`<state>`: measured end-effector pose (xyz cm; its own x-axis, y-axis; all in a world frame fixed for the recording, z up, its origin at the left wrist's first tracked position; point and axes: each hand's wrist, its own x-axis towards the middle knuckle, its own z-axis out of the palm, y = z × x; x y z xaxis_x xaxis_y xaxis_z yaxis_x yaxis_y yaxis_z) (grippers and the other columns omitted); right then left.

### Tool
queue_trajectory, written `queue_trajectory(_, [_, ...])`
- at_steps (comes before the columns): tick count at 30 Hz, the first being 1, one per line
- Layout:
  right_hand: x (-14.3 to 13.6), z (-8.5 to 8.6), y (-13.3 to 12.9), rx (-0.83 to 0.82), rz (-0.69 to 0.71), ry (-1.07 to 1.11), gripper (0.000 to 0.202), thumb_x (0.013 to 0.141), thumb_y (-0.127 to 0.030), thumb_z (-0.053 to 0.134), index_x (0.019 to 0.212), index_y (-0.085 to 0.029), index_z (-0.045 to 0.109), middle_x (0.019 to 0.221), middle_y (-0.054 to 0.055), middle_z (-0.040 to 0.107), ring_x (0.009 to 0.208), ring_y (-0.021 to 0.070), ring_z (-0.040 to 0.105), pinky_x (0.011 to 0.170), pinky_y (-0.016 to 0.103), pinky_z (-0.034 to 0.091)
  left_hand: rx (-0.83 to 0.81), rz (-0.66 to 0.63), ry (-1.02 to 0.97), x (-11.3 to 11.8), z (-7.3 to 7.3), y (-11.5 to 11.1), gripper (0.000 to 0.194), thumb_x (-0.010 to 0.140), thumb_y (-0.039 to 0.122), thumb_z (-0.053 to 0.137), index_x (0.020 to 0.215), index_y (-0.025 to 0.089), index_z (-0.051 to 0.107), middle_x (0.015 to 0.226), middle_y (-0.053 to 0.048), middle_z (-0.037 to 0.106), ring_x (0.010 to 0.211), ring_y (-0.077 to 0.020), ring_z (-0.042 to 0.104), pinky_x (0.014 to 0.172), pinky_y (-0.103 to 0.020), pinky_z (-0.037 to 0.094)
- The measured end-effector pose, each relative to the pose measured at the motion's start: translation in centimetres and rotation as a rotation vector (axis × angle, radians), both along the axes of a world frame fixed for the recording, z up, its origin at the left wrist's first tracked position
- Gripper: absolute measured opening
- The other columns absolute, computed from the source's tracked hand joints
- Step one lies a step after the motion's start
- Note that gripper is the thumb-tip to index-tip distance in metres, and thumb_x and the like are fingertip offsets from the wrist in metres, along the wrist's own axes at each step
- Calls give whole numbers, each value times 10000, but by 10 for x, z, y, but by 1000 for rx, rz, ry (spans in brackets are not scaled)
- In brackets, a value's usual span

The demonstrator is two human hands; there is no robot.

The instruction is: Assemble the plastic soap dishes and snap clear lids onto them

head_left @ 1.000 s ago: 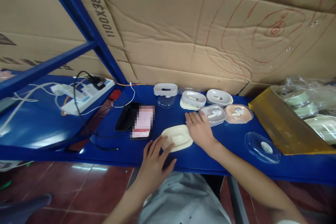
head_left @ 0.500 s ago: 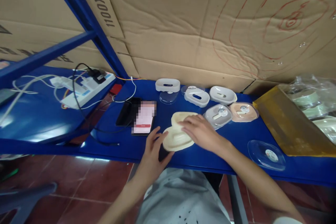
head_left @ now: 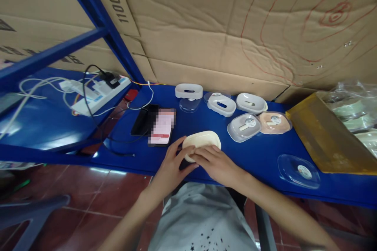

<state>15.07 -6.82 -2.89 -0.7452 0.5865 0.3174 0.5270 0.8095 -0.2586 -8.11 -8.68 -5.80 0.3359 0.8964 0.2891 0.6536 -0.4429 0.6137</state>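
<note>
just right of the phone (head_left: pixel 161 127), curls left hand (head_left: pixel 171 160), half open, thumb spread, against the left end of the cream dish (head_left: pixel 203 139); has it just beyond both hands, equally near, long axis sideways; farther from the phone, bends right hand (head_left: pixel 216 161) over the near rim; cannot tell grip from touch.

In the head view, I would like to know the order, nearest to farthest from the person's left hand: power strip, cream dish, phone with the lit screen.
From the left hand:
1. Cream dish: touching it, on its right.
2. Phone with the lit screen: ahead, slightly left.
3. Power strip: far left, beyond the phone.
</note>
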Motion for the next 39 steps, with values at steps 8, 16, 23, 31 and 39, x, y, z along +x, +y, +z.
queue_trajectory(8, [33,26,25,6,-144,104,294,1107,-188,524,1325,-223,719,1213,96,764,1138,233,683,991,406,545,-17,13,-39,3,5,6,744,994,238,747,1624,323,360,1555,-134,528,1464,-313,536,1209,-548,495])
queue_trajectory(16, [26,33,58,-18,-205,-91,433,1057,-68,507,1427,-208,683,1395,121,721,1319,264,645,1151,479,492,46,-160,95,-10,11,-23,222,1024,288,702,1245,266,690,1594,-120,516,1404,-343,580,1111,-570,579])
queue_trajectory(23, [202,62,-58,-133,-723,32,464,1041,-466,629,1499,-397,596,1569,70,609,1477,344,552,1215,631,445,62,-268,157,-14,8,-34,227,1042,291,670,1269,273,683,1625,-106,502,1440,-370,536,1122,-652,559])
queue_trajectory(31, [280,7,-130,-313,-908,-111,732,916,-617,711,1587,-432,483,1639,92,510,1518,390,484,1219,636,419,18,-389,100,22,15,-11,281,1026,306,710,1300,266,662,1626,-103,511,1442,-340,547,1162,-589,543])
queue_trajectory(39, [211,-1,-96,-239,-885,-90,701,964,-592,670,1598,-382,456,1577,133,491,1508,386,476,1180,612,427,43,-371,111,33,20,-7,414,1016,314,727,1403,258,590,1584,-116,549,1440,-327,556,1226,-615,469])
